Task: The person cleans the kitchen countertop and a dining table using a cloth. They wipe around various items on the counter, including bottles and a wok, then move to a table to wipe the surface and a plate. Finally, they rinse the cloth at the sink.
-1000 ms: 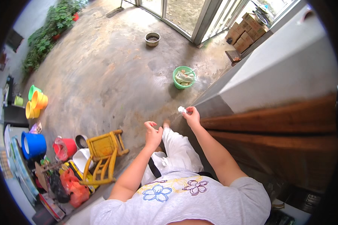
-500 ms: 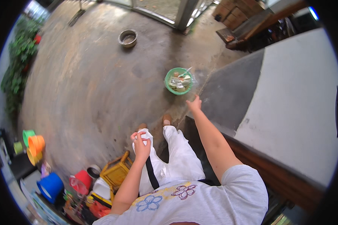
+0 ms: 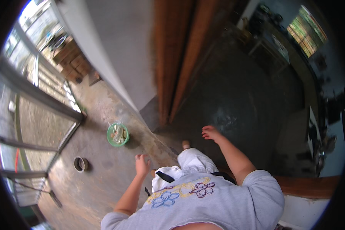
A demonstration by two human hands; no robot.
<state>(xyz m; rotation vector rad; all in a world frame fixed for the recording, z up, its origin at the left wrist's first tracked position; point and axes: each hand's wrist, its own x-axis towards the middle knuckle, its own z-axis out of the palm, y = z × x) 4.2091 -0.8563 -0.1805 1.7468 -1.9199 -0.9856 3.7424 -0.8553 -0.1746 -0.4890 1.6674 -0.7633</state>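
Observation:
My left hand (image 3: pixel 142 165) hangs in the air in front of my white trousers, fingers loosely bent and apart, with nothing in it. Its nearest thing is a green plastic basin (image 3: pixel 109 138) on the floor ahead and to the left, out of reach of the fingers. Crumpled wrappers and other litter (image 3: pixel 119 134) fill the basin. Over the dark doorway floor, my right hand (image 3: pixel 211 133) is held out with slightly curled, parted fingers and touches nothing.
A brown wooden door frame (image 3: pixel 166 92) rises straight ahead beside a pale wall (image 3: pixel 122 50). Right of it lies a dim room with a small table (image 3: pixel 272 50). At left are a metal pot (image 3: pixel 80 164), stacked bricks (image 3: pixel 71 61) and a metal-framed glass partition (image 3: pixel 38 96).
I have turned right and stepped to the doorway. The basin and pot now lie to my left; the yellow chair and buckets have left view. Both hands stay empty.

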